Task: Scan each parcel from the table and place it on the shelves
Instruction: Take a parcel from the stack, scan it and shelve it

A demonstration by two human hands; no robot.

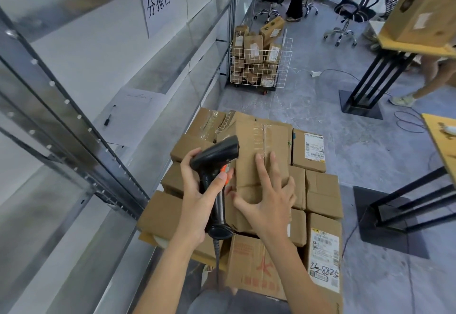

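My left hand [197, 195] grips the handle of a black barcode scanner [217, 160] with an orange trigger; its head points up and to the right. My right hand [269, 195] lies on a long brown cardboard parcel [261, 145] on top of the pile, fingers spread on its top and thumb curled round its near end. Beneath it sits a stack of several cardboard parcels [320, 190], some with white shipping labels. Grey metal shelves [74, 140] run along the left.
A white wire cart [259, 66] full of parcels stands further back. Black-legged tables [385, 66] with yellow tops are on the right, one holding a box [424, 10]. A paper and pen [109, 118] lie on a shelf. Office chairs and a person's legs are at the back.
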